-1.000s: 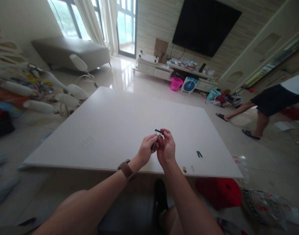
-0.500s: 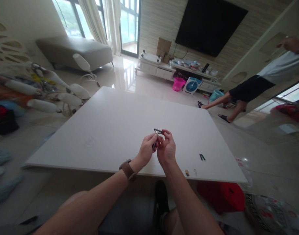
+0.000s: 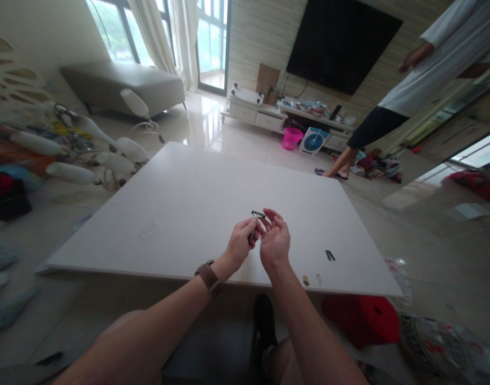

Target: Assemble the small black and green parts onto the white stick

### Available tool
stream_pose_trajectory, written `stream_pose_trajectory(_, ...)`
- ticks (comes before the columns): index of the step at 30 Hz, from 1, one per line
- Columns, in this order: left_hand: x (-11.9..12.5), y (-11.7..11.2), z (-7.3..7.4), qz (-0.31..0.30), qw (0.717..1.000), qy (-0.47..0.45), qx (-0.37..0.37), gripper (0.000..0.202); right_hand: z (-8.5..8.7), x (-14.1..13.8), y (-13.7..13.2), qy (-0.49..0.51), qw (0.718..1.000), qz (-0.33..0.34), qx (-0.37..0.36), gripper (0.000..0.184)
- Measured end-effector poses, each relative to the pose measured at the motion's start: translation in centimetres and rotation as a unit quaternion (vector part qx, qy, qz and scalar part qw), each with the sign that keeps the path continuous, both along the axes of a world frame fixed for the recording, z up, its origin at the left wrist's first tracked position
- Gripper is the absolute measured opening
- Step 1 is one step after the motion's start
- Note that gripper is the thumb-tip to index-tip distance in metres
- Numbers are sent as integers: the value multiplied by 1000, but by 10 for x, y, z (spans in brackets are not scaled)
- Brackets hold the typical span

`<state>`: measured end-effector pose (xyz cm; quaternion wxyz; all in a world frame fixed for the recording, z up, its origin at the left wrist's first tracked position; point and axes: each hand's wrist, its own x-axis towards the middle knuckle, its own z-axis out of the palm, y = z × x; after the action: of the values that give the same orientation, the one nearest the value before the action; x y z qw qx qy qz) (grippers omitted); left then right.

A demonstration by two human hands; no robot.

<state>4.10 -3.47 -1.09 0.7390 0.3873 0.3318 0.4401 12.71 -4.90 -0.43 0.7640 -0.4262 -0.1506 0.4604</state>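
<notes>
Both my hands meet over the near middle of a large white table point(image 3: 181, 203). My left hand point(image 3: 239, 245), with a brown watch strap on its wrist, is closed round the dark handle of a small razor-like tool point(image 3: 256, 216) whose metal head sticks up above my fingers. My right hand point(image 3: 275, 240) is beside it, fingers curled and partly apart, its fingertips close to the tool's head; I cannot tell whether they touch it.
Two small dark pieces point(image 3: 329, 255) and two tiny bits point(image 3: 305, 279) lie on the table to the right of my hands. A red stool point(image 3: 359, 318) stands under the table's right corner. Another person point(image 3: 373, 125) walks at the far right. Clutter lines the left floor.
My right hand's fingers have loosened and drawn slightly away from the tool's head. The other person has walked farther off towards the back of the room.
</notes>
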Motion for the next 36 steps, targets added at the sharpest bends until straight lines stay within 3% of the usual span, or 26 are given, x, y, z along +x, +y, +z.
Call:
stream_pose_trajectory(13,4,4,-5,-11,999,-31,-27,37,4,1,5,77,997,23,9,26)
stream_pose_trajectory(36,4,4,-6,-13,999,-25,-40,38,3,0,2,79,996,41,-3,26)
